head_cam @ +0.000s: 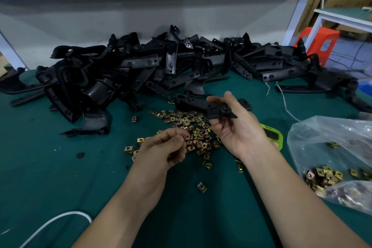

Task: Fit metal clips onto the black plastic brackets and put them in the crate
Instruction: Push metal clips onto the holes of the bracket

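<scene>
My right hand (235,125) grips a black plastic bracket (203,105) above the green table, thumb on top and fingers curled beneath. The bracket lies roughly level, its long end pointing left. My left hand (163,147) is lower and to the left, pinching one small metal clip (184,136) between thumb and fingertips, a short gap from the bracket. Under both hands spreads a loose heap of brass-coloured metal clips (191,127). A big pile of black plastic brackets (161,66) fills the back of the table. No crate shows.
A clear plastic bag (332,157) with more clips lies at the right. A green-framed timer (271,135) sits behind my right wrist. White cords (60,219) run at lower left and at right. An orange stool (320,44) stands beyond the table.
</scene>
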A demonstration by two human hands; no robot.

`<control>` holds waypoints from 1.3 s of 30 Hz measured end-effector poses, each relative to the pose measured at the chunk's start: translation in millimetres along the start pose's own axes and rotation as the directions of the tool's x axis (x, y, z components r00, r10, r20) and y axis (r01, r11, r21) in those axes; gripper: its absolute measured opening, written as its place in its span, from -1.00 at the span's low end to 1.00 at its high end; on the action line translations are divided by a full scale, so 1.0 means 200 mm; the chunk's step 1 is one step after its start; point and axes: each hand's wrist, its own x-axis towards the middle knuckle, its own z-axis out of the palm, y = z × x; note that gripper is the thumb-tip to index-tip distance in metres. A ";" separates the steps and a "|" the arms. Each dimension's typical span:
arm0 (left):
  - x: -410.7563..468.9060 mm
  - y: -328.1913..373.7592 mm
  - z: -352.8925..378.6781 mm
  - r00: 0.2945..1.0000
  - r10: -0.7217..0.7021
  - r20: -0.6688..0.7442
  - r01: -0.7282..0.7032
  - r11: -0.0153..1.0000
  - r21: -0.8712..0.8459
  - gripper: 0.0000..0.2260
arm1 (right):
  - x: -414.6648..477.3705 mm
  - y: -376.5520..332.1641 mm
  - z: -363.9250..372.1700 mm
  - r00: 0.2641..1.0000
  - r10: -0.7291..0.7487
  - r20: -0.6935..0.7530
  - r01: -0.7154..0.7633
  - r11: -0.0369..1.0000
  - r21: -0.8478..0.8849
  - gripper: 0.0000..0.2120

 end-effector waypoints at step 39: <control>0.05 0.03 -0.07 0.935 0.143 -0.326 -0.226 0.945 -0.234 -0.72 | -0.04 0.02 0.00 0.982 -0.135 0.134 0.155 0.977 -0.148 -0.86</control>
